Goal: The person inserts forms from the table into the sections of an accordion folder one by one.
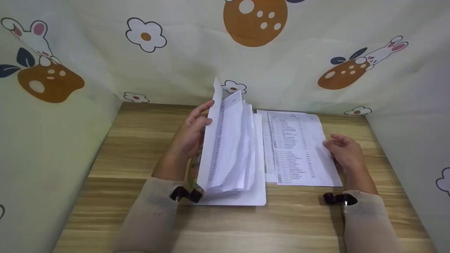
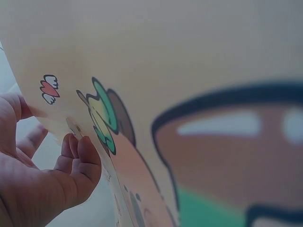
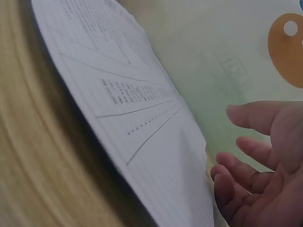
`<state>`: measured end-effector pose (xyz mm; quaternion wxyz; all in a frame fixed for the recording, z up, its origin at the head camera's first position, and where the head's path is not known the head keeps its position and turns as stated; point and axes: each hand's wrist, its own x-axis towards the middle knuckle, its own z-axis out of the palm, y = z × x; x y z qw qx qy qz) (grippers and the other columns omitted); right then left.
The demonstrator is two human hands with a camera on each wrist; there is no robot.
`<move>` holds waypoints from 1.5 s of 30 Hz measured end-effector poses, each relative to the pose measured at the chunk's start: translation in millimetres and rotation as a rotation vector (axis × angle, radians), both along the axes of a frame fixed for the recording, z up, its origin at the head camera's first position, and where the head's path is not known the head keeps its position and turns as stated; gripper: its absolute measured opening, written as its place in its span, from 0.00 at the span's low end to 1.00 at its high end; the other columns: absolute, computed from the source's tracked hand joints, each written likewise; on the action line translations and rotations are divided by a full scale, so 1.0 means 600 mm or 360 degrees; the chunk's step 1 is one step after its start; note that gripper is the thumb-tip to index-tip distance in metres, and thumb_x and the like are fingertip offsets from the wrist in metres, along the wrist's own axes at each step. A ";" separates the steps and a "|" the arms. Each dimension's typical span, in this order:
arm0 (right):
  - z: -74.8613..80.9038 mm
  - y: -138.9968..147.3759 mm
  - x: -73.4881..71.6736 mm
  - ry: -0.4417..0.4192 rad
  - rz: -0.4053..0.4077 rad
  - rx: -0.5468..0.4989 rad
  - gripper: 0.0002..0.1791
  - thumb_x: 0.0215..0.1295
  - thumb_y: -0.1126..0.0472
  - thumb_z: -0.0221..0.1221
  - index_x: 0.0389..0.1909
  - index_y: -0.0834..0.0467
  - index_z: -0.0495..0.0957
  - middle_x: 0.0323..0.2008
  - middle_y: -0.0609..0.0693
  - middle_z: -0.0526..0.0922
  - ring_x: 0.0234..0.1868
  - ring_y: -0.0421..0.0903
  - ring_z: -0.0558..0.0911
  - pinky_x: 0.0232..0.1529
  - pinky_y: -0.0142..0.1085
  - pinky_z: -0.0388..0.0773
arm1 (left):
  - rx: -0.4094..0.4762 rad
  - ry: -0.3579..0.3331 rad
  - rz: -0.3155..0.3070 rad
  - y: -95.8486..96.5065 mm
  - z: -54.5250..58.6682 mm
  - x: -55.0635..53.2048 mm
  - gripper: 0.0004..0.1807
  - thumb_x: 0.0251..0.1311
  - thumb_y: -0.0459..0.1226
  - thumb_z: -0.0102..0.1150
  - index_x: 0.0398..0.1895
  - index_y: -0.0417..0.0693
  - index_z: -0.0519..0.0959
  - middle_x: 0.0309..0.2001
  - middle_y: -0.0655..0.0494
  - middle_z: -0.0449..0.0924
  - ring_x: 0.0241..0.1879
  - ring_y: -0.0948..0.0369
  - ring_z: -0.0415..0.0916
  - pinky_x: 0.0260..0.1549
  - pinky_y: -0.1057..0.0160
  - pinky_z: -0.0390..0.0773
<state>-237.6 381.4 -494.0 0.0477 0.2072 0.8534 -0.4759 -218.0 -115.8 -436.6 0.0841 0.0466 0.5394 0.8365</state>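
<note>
In the head view, my left hand (image 1: 192,135) holds up the raised cover of a folder (image 1: 261,158), gripping it near its upper left edge. Loose white sheets (image 1: 232,147) with printed rows stand fanned inside the folder. The left wrist view shows the cover's outer face (image 2: 142,56), printed with cartoon figures, with thumb and fingers at its edge. My right hand (image 1: 346,151) is beside the right edge of a stack of printed sheets (image 1: 295,147). In the right wrist view, that hand's fingers (image 3: 236,165) are loosely bent, with nothing between them.
The folder and the stack lie side by side on a wood-grain table (image 1: 133,151). Behind them hangs a pale cloth (image 1: 190,63) printed with rabbits, fruit and flowers, and it also covers both sides. Black cameras (image 1: 341,199) are strapped at the wrists.
</note>
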 end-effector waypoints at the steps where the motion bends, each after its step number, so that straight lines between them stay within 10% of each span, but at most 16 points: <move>1: -0.002 0.000 0.000 -0.0016 0.0019 0.0055 0.42 0.69 0.44 0.70 0.79 0.54 0.68 0.60 0.48 0.84 0.53 0.42 0.82 0.46 0.29 0.81 | 0.0000 -0.0001 0.0002 0.000 0.000 0.000 0.33 0.72 0.31 0.47 0.80 0.56 0.69 0.64 0.39 0.76 0.46 0.53 0.86 0.36 0.63 0.88; 9: -0.003 0.001 0.001 -0.0119 0.0186 0.0234 0.47 0.69 0.51 0.70 0.82 0.62 0.60 0.77 0.69 0.69 0.72 0.64 0.75 0.65 0.47 0.78 | -0.0020 -0.0006 0.0000 -0.001 0.000 0.000 0.32 0.73 0.32 0.48 0.78 0.58 0.71 0.68 0.31 0.72 0.47 0.50 0.86 0.35 0.63 0.88; 45: 0.000 -0.017 0.007 -0.0214 0.0324 0.0582 0.49 0.64 0.49 0.72 0.77 0.73 0.64 0.72 0.73 0.73 0.71 0.68 0.75 0.73 0.60 0.71 | 0.0000 -0.0022 -0.0025 0.002 0.001 0.000 0.32 0.73 0.31 0.46 0.80 0.58 0.69 0.69 0.32 0.72 0.49 0.50 0.85 0.36 0.62 0.88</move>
